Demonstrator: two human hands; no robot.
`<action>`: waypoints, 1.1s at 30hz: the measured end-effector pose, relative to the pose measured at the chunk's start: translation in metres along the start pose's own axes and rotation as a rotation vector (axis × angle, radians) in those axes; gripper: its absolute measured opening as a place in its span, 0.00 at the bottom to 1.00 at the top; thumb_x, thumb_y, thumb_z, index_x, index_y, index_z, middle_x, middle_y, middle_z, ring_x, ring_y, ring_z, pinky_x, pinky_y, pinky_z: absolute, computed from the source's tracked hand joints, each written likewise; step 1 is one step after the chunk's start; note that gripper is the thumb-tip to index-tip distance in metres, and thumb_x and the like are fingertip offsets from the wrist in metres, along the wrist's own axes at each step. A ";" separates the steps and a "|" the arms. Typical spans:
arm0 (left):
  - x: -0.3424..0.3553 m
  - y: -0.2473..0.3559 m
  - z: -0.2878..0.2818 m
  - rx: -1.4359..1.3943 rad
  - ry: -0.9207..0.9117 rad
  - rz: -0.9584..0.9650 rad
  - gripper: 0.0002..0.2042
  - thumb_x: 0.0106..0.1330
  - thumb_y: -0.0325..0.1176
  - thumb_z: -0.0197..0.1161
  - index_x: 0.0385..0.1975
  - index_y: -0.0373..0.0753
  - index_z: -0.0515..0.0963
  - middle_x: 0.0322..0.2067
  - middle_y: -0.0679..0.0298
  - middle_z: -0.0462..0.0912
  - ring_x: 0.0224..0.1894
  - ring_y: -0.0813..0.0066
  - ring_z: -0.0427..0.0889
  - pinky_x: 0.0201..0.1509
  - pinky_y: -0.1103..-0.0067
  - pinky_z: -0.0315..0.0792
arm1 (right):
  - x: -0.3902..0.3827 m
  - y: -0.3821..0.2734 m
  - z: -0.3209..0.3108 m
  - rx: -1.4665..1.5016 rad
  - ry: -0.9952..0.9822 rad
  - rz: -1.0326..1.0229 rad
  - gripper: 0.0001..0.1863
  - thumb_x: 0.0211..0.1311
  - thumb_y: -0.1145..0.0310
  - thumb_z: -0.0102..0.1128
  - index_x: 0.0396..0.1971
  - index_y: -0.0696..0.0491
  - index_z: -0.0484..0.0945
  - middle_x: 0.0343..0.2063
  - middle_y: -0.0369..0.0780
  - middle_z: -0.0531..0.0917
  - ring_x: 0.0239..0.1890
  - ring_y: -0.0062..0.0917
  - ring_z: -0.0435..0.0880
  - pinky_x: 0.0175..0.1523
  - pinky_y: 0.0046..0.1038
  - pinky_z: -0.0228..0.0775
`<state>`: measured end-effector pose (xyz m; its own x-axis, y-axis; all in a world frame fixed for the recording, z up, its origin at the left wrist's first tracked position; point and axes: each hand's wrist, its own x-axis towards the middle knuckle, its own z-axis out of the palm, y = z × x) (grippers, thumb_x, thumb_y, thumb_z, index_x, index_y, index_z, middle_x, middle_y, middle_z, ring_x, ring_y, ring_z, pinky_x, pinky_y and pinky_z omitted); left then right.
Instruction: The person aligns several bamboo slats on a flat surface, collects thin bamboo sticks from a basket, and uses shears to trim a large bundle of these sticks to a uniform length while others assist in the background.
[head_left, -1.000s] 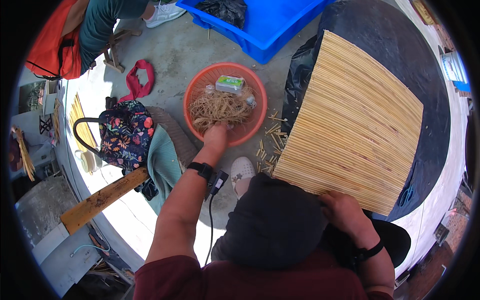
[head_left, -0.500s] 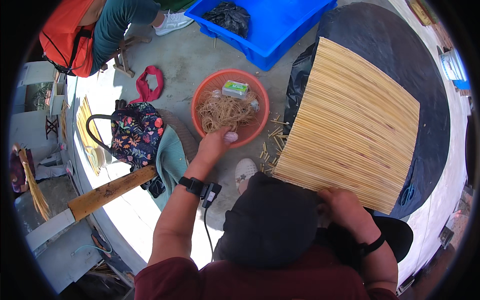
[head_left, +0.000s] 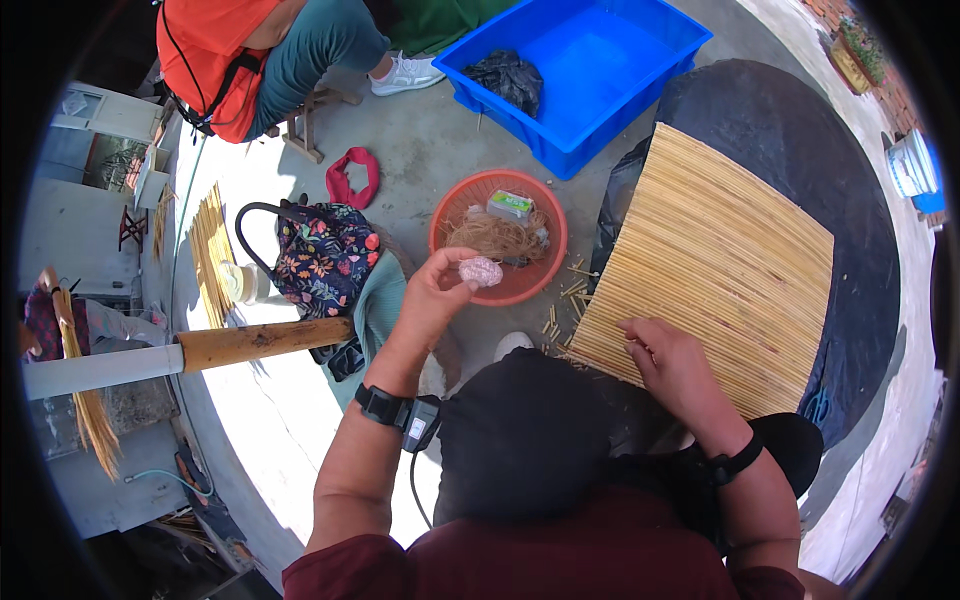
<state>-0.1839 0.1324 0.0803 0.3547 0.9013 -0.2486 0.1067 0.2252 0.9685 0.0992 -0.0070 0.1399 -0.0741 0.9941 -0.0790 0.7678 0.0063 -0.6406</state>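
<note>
My left hand [head_left: 437,287] pinches a small pale pink ball [head_left: 481,271], which looks like wound thread, over the near rim of an orange plastic basket [head_left: 555,262]. Tangled tan fibre [head_left: 492,235] and a white-and-green box [head_left: 510,207] lie inside the basket. To the right is a wide mat of straw-coloured stalks [head_left: 735,255] set side by side. Above its near left edge is my right hand [head_left: 672,365], its fingers bent and apart with nothing visible in them.
Short cut stalks [head_left: 568,300] litter the ground by the mat, and black sheeting [head_left: 850,230] lies under it. A blue tub [head_left: 600,75] stands beyond. On the left are a flowered bag [head_left: 325,250], a wooden pole [head_left: 265,343] and a seated person [head_left: 310,60].
My left hand has drawn the pink ball up and toward me from the basket's edge. My right hand has risen from the mat's near edge to above its surface. The whole view has shifted.
</note>
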 end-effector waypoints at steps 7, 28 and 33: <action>-0.002 0.009 -0.003 -0.251 -0.096 -0.089 0.17 0.58 0.21 0.58 0.49 0.34 0.72 0.43 0.62 0.79 0.47 0.76 0.76 0.54 0.78 0.68 | 0.033 -0.037 0.011 0.577 -0.053 0.133 0.14 0.56 0.76 0.58 0.44 0.55 0.75 0.32 0.43 0.81 0.32 0.30 0.81 0.39 0.26 0.73; 0.013 -0.008 -0.018 0.662 -0.107 0.330 0.14 0.46 0.23 0.62 0.36 0.35 0.77 0.33 0.59 0.76 0.39 0.65 0.75 0.43 0.77 0.72 | 0.139 -0.058 0.102 -0.032 0.133 -0.413 0.04 0.49 0.70 0.59 0.22 0.53 0.73 0.22 0.39 0.71 0.27 0.35 0.76 0.33 0.36 0.69; 0.019 -0.028 -0.017 0.579 -0.243 0.212 0.15 0.46 0.23 0.62 0.37 0.35 0.77 0.34 0.58 0.77 0.41 0.62 0.76 0.44 0.74 0.72 | 0.150 -0.069 0.096 0.098 0.155 -0.472 0.05 0.51 0.71 0.58 0.23 0.55 0.74 0.23 0.39 0.74 0.28 0.32 0.77 0.31 0.33 0.69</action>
<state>-0.1957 0.1495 0.0483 0.6153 0.7797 -0.1156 0.4693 -0.2446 0.8485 -0.0260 0.1309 0.0996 -0.2978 0.8895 0.3464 0.6093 0.4565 -0.6484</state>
